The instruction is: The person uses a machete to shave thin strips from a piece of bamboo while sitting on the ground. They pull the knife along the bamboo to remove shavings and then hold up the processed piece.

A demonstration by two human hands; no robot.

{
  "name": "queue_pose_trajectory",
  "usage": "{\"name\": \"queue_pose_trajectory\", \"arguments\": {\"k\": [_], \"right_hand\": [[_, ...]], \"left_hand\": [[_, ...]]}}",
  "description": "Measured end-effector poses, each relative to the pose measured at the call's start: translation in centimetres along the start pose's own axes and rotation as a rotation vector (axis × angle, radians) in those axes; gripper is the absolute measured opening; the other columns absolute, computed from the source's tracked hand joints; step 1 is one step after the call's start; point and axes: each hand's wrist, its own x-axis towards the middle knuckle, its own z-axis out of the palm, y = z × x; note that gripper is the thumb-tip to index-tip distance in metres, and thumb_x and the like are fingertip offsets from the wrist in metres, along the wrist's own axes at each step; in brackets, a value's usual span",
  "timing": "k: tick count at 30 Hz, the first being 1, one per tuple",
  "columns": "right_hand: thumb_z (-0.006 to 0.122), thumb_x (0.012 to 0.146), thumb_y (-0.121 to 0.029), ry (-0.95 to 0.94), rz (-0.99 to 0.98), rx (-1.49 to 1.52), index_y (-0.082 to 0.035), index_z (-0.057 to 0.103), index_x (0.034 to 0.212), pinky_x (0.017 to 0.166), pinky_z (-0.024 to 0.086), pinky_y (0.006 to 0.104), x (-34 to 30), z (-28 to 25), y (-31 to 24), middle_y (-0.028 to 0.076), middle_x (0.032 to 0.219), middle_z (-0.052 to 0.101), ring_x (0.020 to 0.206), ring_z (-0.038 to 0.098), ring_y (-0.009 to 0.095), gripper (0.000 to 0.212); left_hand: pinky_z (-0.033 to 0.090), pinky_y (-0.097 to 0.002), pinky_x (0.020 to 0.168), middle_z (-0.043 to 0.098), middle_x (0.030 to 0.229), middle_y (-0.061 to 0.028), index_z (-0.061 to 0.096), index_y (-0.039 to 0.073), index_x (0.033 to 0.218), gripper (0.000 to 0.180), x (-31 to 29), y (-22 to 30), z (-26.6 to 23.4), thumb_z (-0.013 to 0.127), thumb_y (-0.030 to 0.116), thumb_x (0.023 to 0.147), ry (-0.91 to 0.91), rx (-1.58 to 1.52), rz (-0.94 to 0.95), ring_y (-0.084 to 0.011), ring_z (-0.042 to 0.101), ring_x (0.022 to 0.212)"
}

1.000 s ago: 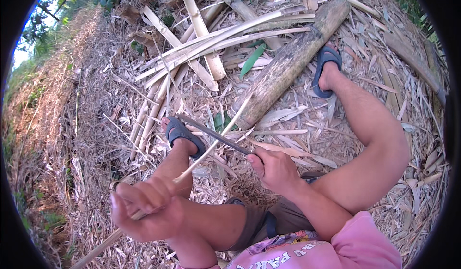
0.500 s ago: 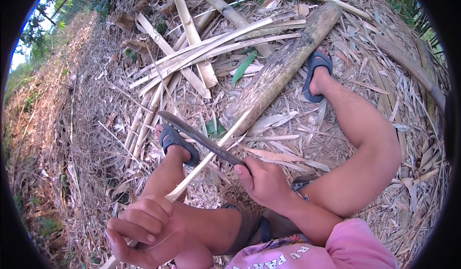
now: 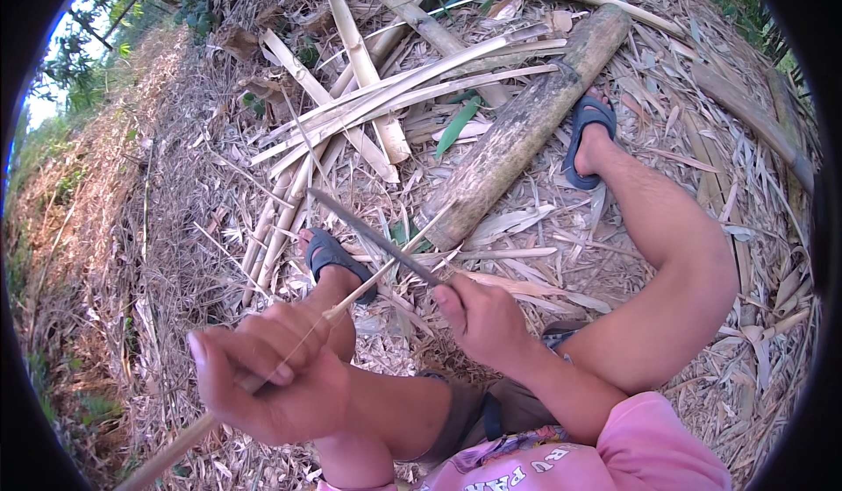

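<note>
A long pale bamboo strip (image 3: 372, 282) runs slantwise through my left hand (image 3: 276, 375), whose fingers are wrapped round it at the lower left. One end of the strip passes out below the hand; the other reaches up toward the near end of a thick bamboo pole (image 3: 531, 136) on the ground. My right hand (image 3: 487, 323) is closed round the handle end of a dark-bladed knife (image 3: 373, 235). The blade points up and left and crosses the strip, appearing to touch it. The knife's handle is mostly hidden in the fist.
Several split bamboo strips (image 3: 399, 88) lie crossed beyond my feet. A sandal (image 3: 329, 259) on my left foot and another (image 3: 586, 140) on my right stand on either side of the thick pole. Dry leaf litter (image 3: 579, 259) covers the ground, and a brown slope (image 3: 96, 184) lies left.
My left hand has risen and turned, and the strip has been drawn back through toward the lower left. The knife's blade has tilted slightly and still crosses the strip.
</note>
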Motion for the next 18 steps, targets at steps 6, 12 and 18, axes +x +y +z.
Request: {"name": "queue_pose_trajectory", "arguments": {"k": [6,12,18], "right_hand": [[0.048,0.102,-0.032,-0.024,0.001,-0.018,-0.002,0.059,0.087,0.054,0.046,0.0481,0.1,-0.7,-1.9,0.020,0.062,0.058,0.060,0.060,0.043,0.036],[0.049,0.101,-0.033,-0.028,0.114,-0.099,-0.001,0.059,0.087,0.054,0.046,0.0504,1.4,-0.3,1.0,0.021,0.064,0.060,0.061,0.061,0.044,0.036],[0.049,0.101,-0.033,-0.026,-0.062,-0.069,-0.002,0.058,0.083,0.057,0.047,0.0523,0.3,-0.3,-2.9,0.024,0.065,0.060,0.064,0.061,0.045,0.037]], "left_hand": [[0.018,-0.0278,0.035,0.027,0.043,0.0004,0.035,0.011,0.063,0.044,1.2,0.0,-0.5,0.028,0.027,0.103,-0.090,-0.051,-0.068,-0.0092,0.020,0.037],[0.017,-0.0273,0.036,0.028,0.042,0.0002,0.035,0.011,0.062,0.044,1.0,-0.1,-0.6,0.029,0.028,0.102,-0.099,-0.040,-0.082,-0.0093,0.018,0.037],[0.016,-0.0267,0.036,0.026,0.042,0.0014,0.035,0.012,0.061,0.044,1.2,-0.3,-1.1,0.032,0.029,0.102,0.039,-0.025,-0.075,-0.0085,0.017,0.037]]}}
